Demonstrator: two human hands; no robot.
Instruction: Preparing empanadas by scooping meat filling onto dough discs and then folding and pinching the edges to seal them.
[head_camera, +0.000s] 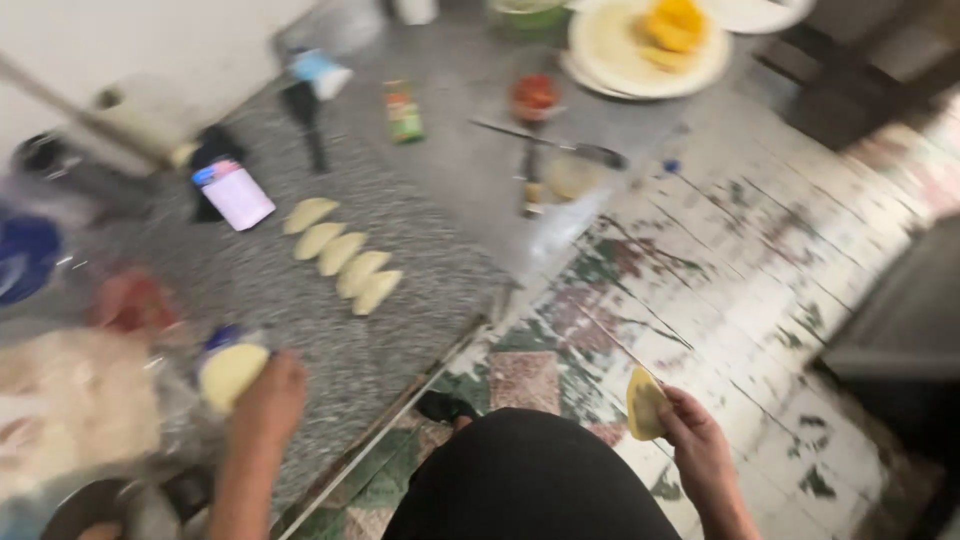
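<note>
Blurred frame. Landmark: row of five folded pastries (342, 258) on speckled surface (420, 290).

Left hand (268, 398), below-left of row, closed around a round dough disc (230, 374), next to plastic bag (80, 410). Right hand (690, 432), far right of row and off the surface, over worn floor tiles (720, 280), pinching a folded pastry (645, 404) by its edge.

Judgement: bring folded piece back over surface, keep seam pinched, lay at near end of row, not touching neighbour. Keep disc flat, light grip.
</note>
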